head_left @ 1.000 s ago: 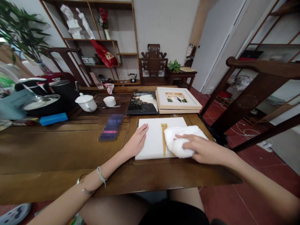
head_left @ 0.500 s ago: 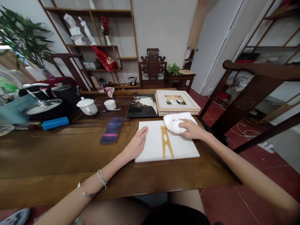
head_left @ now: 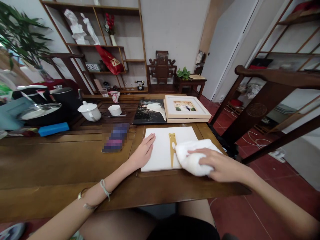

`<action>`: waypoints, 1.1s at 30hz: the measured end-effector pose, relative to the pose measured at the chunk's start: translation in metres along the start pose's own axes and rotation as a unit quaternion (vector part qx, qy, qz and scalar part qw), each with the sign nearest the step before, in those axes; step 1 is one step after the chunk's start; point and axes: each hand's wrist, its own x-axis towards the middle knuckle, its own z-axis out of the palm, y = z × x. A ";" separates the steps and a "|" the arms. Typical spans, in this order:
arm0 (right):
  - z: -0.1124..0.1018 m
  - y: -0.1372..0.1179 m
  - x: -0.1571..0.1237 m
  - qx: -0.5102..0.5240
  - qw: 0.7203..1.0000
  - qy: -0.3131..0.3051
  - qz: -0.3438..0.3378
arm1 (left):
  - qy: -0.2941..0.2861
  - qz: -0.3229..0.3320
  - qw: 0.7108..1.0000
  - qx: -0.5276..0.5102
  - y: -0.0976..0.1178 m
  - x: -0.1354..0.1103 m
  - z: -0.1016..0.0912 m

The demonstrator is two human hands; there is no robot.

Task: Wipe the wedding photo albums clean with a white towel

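- White board point(head_left: 158, 155): flat on the brown desk point(head_left: 75, 163), straight ahead of the person; the directions below are taken from its middle.
- Left hand point(head_left: 143, 154): at nine o'clock, laid flat on the board's edge, fingers straight with only narrow gaps, tips towards one o'clock, grasping nothing. A cord bracelet point(head_left: 104, 190) rings its wrist.
- Right hand point(head_left: 221, 165): at about four o'clock, fingers curled into a bunched white cloth point(head_left: 193, 156) and holding it.
- The cloth covers the board's three-to-four-o'clock side and reaches beyond its near right corner.
- Yellow-gold figure point(head_left: 171, 146): near the board's middle, running roughly from twelve to six, its right part hidden by the cloth. Whether it is printed or a loose piece, I cannot tell.
- Dark picture panel point(head_left: 148, 113): just beyond the board at eleven o'clock.
- Pale picture frame point(head_left: 170, 106): at one o'clock, on top of another, beside the panel.
- Pixelated dark item point(head_left: 116, 137): between nine and ten o'clock, near the left hand.
- Small white bowl point(head_left: 115, 110) and white lidded cup point(head_left: 89, 112): towards ten o'clock, farther off.
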 end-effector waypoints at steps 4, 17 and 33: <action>-0.003 0.048 0.050 -0.040 0.997 0.058 0.024 | -0.001 0.003 1.000 0.005 -0.002 0.000 0.000; 0.018 0.007 0.024 -0.061 0.996 0.060 -0.024 | 0.001 -0.005 1.000 -0.003 0.001 0.000 0.001; -0.002 0.034 0.094 -0.048 0.986 0.114 0.109 | -0.008 -0.010 1.000 0.004 0.003 0.000 -0.002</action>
